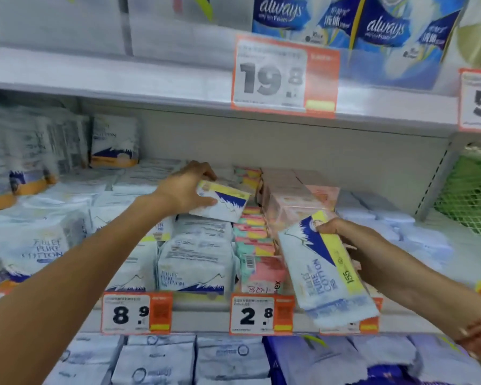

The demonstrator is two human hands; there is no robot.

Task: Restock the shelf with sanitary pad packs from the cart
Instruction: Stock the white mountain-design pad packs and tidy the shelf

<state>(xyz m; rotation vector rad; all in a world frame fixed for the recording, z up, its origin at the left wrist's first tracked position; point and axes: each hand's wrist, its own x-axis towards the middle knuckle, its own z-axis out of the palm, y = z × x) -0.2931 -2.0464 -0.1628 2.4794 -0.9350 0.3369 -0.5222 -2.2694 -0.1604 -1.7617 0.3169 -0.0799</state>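
Two hands, two packs | left hand (186, 190) grips white-blue-yellow pack (223, 202) above the 8.9 price tag (136, 312) | right hand (353, 240) holds matching "Pure Cotton" pack (325, 270) right of that tag

"PURE COTTON" pack (326, 269); "8.9" tag (136, 312)
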